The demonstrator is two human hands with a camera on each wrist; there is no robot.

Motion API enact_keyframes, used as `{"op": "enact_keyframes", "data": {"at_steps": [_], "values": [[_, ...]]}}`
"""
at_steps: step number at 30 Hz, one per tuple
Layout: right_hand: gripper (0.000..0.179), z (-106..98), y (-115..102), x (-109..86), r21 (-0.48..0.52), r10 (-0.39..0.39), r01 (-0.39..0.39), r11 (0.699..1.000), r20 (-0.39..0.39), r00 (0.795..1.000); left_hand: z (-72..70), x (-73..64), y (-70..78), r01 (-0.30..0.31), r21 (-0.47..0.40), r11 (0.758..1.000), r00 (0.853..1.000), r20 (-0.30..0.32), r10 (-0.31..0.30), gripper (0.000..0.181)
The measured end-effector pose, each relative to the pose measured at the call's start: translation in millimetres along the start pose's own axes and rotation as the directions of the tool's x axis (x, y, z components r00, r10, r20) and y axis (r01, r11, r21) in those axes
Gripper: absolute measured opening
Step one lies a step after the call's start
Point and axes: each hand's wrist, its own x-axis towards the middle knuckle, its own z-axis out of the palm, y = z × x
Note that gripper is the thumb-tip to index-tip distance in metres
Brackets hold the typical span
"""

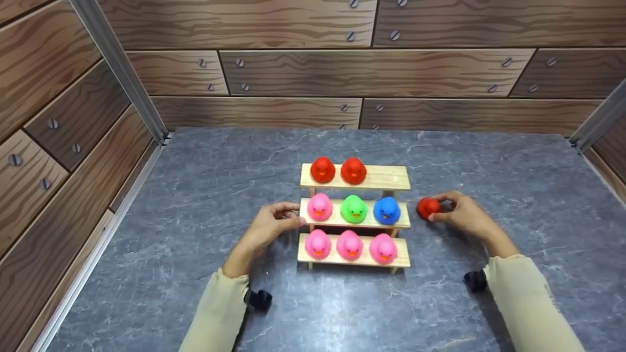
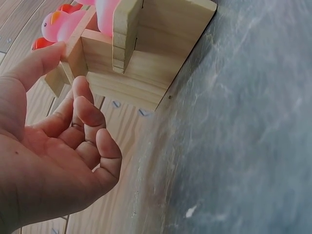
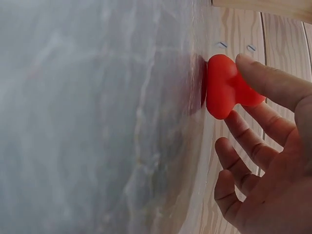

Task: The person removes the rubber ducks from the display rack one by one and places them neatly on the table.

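Observation:
A three-tier wooden display stand (image 1: 386, 177) is in the middle of the table. My left hand (image 1: 269, 225) holds the left end of its middle tier; in the left wrist view the thumb presses the tier's edge and the other fingers curl beside it. To the right of the stand, my right hand (image 1: 462, 212) pinches a red rubber duck (image 1: 427, 209) between thumb and fingers, right at the tabletop. Two red ducks (image 1: 323, 170) sit on the top tier. The middle tier bears a pink duck (image 1: 319, 207), a green duck (image 1: 353, 209) and a blue duck (image 1: 387, 211).
Three pink ducks (image 1: 349, 245) stand in a row on the bottom tier. The grey marbled table (image 1: 205, 195) runs back to a wood-patterned wall (image 1: 293, 73). A metal frame post (image 1: 122, 73) rises at the left, with another at the far right.

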Motion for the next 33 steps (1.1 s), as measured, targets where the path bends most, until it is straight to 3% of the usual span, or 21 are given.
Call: {"op": "enact_keyframes", "data": {"at_steps": [5,19,28,33], "values": [[0.056,-1.9,-1.1,-0.3,-0.012,-0.022,0.022,1.0,0.001,1.0,0.4,0.6,-0.1,-0.006,0.011,1.0,1.0,0.003,0.006,0.041],[0.054,-5.1,-2.8,-3.0,0.0,0.013,-0.013,1.0,0.021,1.0,0.2,-0.9,-0.1,-0.007,0.014,1.0,1.0,0.003,0.007,0.043],[0.062,-17.4,-37.5,-16.4,0.085,-0.012,0.013,0.996,-0.021,1.0,1.3,-0.2,0.1,0.003,-0.003,1.0,1.0,-0.011,-0.003,0.042],[0.062,-16.5,-52.7,-20.4,0.128,-0.058,0.065,0.99,-0.058,0.997,1.2,-0.6,-0.7,-0.007,-0.011,1.0,1.0,-0.002,0.007,0.043]]}}
